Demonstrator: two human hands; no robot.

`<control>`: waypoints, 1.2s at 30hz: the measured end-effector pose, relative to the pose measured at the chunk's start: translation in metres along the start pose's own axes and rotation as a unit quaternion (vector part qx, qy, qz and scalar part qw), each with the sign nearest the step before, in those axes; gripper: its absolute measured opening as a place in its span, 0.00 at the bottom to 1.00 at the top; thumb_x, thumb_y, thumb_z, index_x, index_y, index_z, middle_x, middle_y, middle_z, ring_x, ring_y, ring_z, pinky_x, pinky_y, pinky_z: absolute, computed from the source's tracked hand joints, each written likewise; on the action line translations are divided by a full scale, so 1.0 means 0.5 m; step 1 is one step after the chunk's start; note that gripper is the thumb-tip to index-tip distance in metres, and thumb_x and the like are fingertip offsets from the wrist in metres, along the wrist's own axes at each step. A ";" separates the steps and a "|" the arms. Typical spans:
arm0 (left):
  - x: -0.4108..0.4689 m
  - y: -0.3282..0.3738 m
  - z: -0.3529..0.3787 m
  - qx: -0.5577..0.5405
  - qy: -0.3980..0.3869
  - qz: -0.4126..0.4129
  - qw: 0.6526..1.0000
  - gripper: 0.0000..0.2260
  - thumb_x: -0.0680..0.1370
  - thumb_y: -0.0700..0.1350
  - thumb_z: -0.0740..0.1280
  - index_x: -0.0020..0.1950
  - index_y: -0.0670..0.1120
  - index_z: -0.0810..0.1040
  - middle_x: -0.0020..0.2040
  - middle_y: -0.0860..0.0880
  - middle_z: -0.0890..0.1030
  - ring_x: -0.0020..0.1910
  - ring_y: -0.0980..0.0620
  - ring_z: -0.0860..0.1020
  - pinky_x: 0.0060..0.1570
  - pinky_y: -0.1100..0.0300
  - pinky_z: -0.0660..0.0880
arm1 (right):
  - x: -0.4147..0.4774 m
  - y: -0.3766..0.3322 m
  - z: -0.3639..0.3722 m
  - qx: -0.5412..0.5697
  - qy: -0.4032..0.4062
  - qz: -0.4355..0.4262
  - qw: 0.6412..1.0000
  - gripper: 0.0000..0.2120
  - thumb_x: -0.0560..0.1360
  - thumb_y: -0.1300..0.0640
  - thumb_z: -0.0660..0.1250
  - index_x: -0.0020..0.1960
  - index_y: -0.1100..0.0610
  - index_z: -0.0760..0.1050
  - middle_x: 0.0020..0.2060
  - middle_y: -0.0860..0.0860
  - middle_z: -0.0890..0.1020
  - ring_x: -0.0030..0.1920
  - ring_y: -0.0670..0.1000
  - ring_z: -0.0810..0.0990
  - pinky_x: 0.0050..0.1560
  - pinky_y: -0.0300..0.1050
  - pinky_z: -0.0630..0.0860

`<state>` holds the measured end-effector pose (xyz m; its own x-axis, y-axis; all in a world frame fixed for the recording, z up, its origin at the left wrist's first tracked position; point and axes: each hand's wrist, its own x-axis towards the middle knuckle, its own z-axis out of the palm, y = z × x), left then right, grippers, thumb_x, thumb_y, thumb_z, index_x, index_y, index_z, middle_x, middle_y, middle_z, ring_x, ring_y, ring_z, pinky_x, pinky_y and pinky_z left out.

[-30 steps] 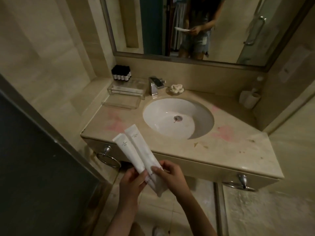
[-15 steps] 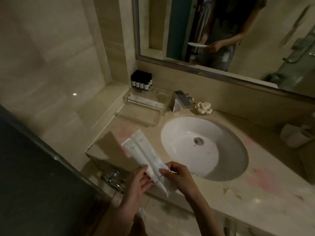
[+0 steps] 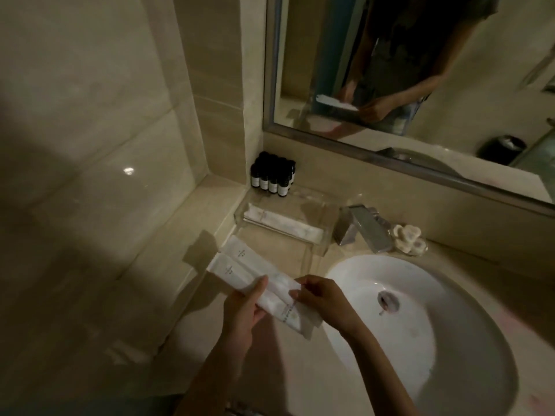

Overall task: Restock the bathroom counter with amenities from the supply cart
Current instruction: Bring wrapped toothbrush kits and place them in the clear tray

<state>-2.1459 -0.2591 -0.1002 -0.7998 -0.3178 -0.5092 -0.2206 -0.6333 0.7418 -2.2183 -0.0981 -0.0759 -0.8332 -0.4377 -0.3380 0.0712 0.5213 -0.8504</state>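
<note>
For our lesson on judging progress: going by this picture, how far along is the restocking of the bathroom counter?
Looks done: small dark bottles stand grouped in the back corner, and one white packet lies in the clear tray. In hand: the left hand and right hand hold two white packets over the counter. Left: setting them down.

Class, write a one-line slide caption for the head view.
Left hand and right hand hold two white packets over the counter, near clear tray and sink.
</note>
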 end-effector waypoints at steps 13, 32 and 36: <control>0.189 0.039 0.063 -0.013 0.059 -0.143 0.988 0.15 0.76 0.37 0.68 0.62 0.38 0.74 0.54 0.40 0.80 0.50 0.46 0.80 0.47 0.54 0.80 | 0.232 0.048 -0.020 -0.151 0.091 -0.018 0.984 0.11 0.76 0.55 0.68 0.58 0.52 0.79 0.47 0.47 0.81 0.45 0.45 0.79 0.39 0.27 0.69; 0.331 0.030 0.088 -0.001 0.068 -0.163 0.984 0.11 0.77 0.38 0.67 0.59 0.44 0.76 0.54 0.45 0.81 0.50 0.49 0.79 0.43 0.58 0.76 | 0.203 0.117 0.050 -0.272 0.152 -0.135 0.941 0.24 0.76 0.51 0.56 0.68 0.59 0.74 0.65 0.58 0.76 0.64 0.60 0.77 0.57 0.58 0.78; 0.336 0.025 0.092 -0.012 0.062 -0.159 0.985 0.10 0.78 0.37 0.64 0.58 0.48 0.75 0.58 0.45 0.79 0.54 0.48 0.77 0.48 0.56 0.76 | 0.228 0.136 0.051 -0.317 0.117 -0.091 0.937 0.33 0.74 0.57 0.70 0.75 0.59 0.63 0.72 0.58 0.67 0.72 0.60 0.66 0.62 0.58 0.74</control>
<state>-2.3086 -0.2878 -0.1563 -0.6186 -0.1836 -0.7639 -0.4344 -0.7303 0.5272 -2.2943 -0.1311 -0.1828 -0.9025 -0.4279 -0.0496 -0.3623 0.8164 -0.4498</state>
